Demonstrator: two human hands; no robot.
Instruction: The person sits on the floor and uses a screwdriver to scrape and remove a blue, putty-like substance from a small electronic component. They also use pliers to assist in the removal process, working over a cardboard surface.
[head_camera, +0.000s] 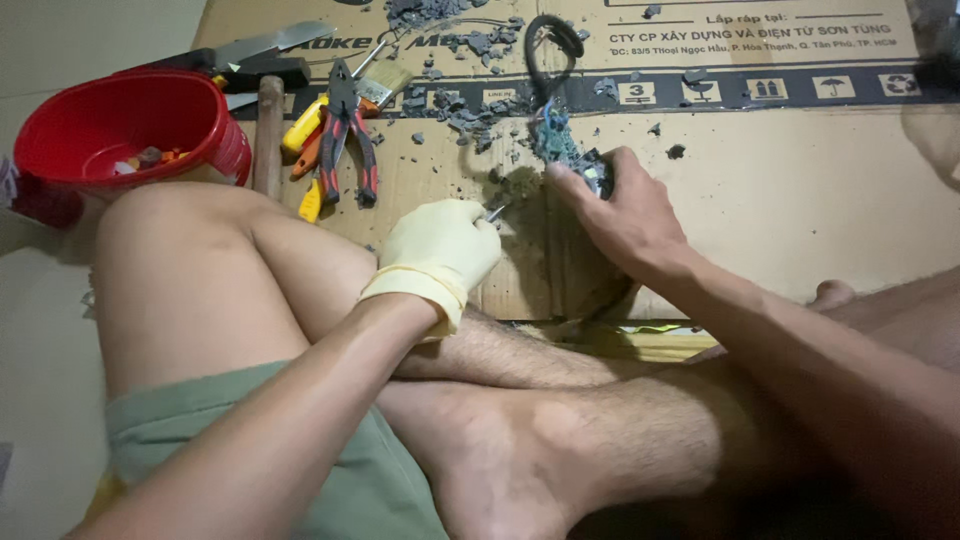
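Note:
My left hand (440, 245), in a pale yellow rubber glove, is closed around a thin metal tool whose tip (495, 211) pokes out toward a small circuit-board part. My bare right hand (620, 215) grips that part (570, 150), a greenish board caked in grey material, and presses it against the flattened cardboard (800, 200). A black cable (550, 50) loops up from the board. My legs are crossed under both arms.
A red plastic bowl (110, 125) with small bits sits at the left. Red-handled pliers (345, 130), a yellow-handled tool (300, 125), a wooden hammer handle (268, 135), a knife blade (265, 42) and a brush (385, 80) lie on the cardboard. Grey crumbs (460, 110) are scattered near the board.

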